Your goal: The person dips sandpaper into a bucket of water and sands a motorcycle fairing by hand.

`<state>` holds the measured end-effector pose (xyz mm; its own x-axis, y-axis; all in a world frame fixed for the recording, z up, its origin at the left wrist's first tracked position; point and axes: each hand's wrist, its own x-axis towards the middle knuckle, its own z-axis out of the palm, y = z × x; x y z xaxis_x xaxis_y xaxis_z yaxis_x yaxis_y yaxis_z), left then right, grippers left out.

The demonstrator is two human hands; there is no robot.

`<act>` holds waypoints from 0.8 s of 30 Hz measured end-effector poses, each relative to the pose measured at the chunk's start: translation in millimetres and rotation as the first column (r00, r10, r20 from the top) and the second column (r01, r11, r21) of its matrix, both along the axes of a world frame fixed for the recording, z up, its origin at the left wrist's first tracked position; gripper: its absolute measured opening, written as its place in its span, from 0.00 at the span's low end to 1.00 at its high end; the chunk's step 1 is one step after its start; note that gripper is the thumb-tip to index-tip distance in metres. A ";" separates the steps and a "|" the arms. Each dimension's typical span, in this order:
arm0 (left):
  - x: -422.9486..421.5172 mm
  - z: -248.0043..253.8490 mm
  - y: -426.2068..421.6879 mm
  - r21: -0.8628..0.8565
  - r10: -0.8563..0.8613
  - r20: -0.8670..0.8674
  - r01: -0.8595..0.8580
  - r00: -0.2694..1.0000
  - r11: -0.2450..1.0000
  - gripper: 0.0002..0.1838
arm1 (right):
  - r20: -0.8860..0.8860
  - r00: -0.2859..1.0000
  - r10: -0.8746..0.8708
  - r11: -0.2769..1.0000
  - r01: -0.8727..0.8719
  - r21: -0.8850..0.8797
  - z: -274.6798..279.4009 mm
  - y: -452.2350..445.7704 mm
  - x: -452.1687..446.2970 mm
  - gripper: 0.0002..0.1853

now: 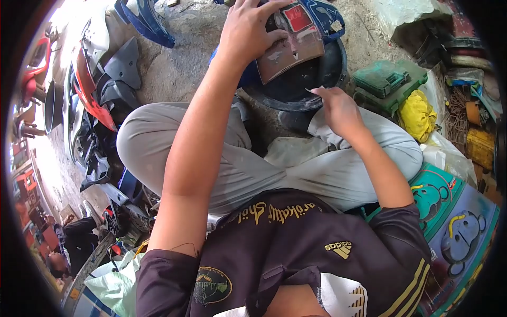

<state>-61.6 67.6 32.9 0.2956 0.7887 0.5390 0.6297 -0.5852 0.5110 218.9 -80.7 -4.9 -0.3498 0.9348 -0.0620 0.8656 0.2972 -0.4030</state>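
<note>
My left hand grips the side of a blue plastic motorcycle body panel, thumb bent over its face. The panel has a dull brown-grey scuffed section and a red square patch. It rests across a round black basin with a dark inside. At the near right rim of this basin, my right hand is closed in a pinch, apart from the panel. A small thin pale edge shows at its fingertips; its kind is too small to tell.
A green tool case and a yellow bundle lie at right. Boxes with machine pictures sit by my right knee. Loose motorcycle panels crowd the left, another blue piece above. Another person is at lower left.
</note>
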 end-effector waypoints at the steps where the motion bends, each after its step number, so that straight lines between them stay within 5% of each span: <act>1: 0.2 -1.0 -2.3 0.025 0.002 -0.024 -0.002 1.000 1.000 0.40 | 0.042 0.999 0.031 0.999 -0.032 0.012 -10.5 -2.5 2.5 0.22; 5: -0.1 -11.8 -5.8 0.041 0.031 -0.098 -0.027 0.995 0.999 0.38 | 0.113 0.981 0.157 0.987 -0.152 -0.052 0.1 -9.9 -3.9 0.19; 8: 2.6 -13.3 -12.2 0.050 0.044 -0.153 -0.037 0.987 0.998 0.37 | -0.266 0.959 -0.098 0.911 -0.021 -0.413 21.6 -1.7 -9.4 0.20; 11: 3.6 -12.3 -14.5 0.040 0.042 -0.169 -0.036 0.985 0.999 0.36 | -0.346 0.784 -0.516 0.661 0.107 -0.743 23.4 29.3 -8.1 0.21; 15: 1.3 -0.3 -9.7 0.002 0.014 -0.127 -0.014 0.992 1.000 0.34 | -0.407 0.714 -0.570 0.625 0.054 -0.779 -32.0 80.8 11.8 0.23; 19: 0.7 4.7 -8.0 -0.011 0.013 -0.094 -0.014 0.996 1.000 0.34 | -0.084 0.996 0.008 0.776 -0.059 -0.628 -87.7 112.8 -7.5 0.24; 21: 1.9 4.8 -6.5 0.004 0.026 -0.096 -0.026 0.995 1.000 0.34 | 0.237 0.939 0.250 0.802 -0.063 -0.594 -93.7 126.7 -44.7 0.28; 24: 0.3 1.6 -3.6 0.002 0.024 -0.087 -0.024 0.996 1.000 0.34 | 0.231 0.920 0.316 0.945 -0.284 -0.163 -163.2 134.9 -57.1 0.38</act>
